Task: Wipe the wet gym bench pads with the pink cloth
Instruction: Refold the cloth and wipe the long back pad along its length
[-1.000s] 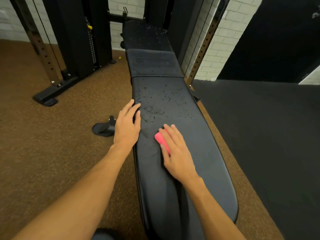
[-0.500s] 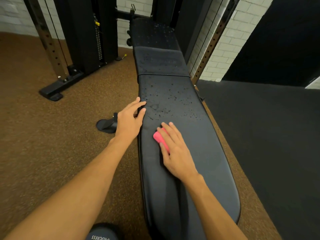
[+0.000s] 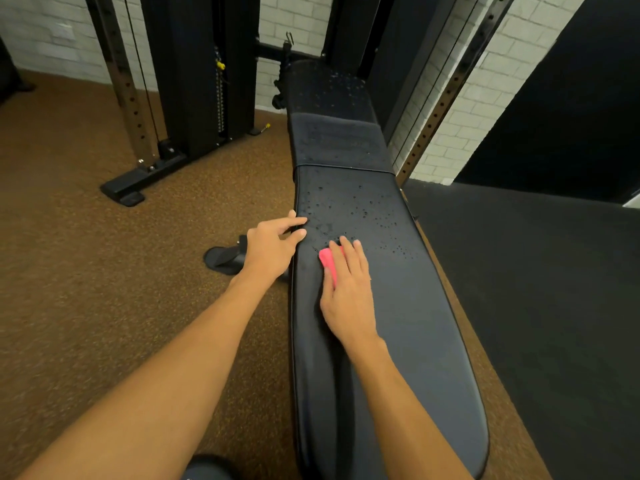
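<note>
The bench pad is smooth, glossy black vinyl or leather, I cannot tell which, beaded with water droplets. The pink cloth looks soft and matt. The brown floor is rough, speckled rubber

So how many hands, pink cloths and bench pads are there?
Hands: 2, the left hand and the right hand.
Pink cloth: 1.
Bench pads: 3, the near pad, the middle pad and the far pad.
Total: 6.
</note>
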A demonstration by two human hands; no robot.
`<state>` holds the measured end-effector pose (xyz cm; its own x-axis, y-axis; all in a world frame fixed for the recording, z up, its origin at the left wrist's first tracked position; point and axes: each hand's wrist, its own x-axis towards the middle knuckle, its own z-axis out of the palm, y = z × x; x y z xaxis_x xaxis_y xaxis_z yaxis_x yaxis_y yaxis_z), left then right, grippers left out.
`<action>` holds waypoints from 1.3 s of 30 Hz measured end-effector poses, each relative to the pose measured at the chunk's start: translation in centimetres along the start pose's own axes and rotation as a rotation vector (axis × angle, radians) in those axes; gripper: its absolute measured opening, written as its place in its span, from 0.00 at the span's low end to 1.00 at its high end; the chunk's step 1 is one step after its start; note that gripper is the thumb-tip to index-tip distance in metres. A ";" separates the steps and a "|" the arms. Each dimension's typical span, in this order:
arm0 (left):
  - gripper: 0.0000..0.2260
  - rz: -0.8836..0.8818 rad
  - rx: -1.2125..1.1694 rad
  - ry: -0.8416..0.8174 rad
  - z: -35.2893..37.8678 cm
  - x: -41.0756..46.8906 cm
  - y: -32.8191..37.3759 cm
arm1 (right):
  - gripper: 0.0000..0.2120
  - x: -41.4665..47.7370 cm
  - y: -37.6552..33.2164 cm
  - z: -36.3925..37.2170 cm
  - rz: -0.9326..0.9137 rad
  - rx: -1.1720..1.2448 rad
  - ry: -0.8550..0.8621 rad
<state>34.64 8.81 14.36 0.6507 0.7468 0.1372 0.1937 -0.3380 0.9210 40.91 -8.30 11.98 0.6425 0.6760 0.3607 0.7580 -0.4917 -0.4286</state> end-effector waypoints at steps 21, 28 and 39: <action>0.15 0.131 0.291 0.173 3.8 -2.1 1.3 | 0.22 -4.6 2.9 -2.5 -0.185 0.017 -0.060; 0.18 0.220 0.486 0.134 6.9 -0.8 2.7 | 0.23 -4.9 8.9 -5.5 0.130 -0.027 0.051; 0.16 0.240 0.578 0.233 7.5 -0.4 3.3 | 0.24 2.5 12.4 -6.8 0.233 -0.013 0.080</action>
<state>40.54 3.12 14.60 0.5617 0.6947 0.4493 0.4677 -0.7146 0.5202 52.63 -16.44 13.17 0.8069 0.4980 0.3176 0.5889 -0.6369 -0.4976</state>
